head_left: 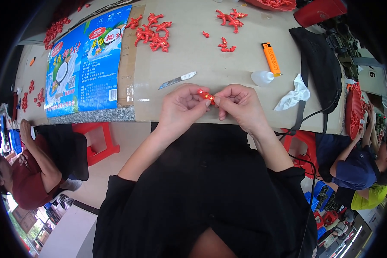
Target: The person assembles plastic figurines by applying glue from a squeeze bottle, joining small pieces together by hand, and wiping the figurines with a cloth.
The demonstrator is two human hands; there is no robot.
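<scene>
Close to the table's near edge, a small red figure with gold marks (206, 95) is pinched between both my hands. My left hand (182, 105) grips its left end between thumb and fingers. The thumb and forefinger of my right hand (241, 105) close on its right end. Just beyond my left hand lies a thin craft knife blade with a pale handle (178, 80). Small red pieces (225, 45) are scattered farther off. A cluster of red figures (154, 34) lies at the far left, and a few more (231, 19) at the far middle.
To the right are an orange lighter (271, 59), a small translucent bottle (262, 78), a crumpled white tissue (293, 93) and a black bag (319, 64) with straps. Blue printed cardboard (88, 64) covers the table's left. A red tray (277, 3) stands at the back. People sit at both sides.
</scene>
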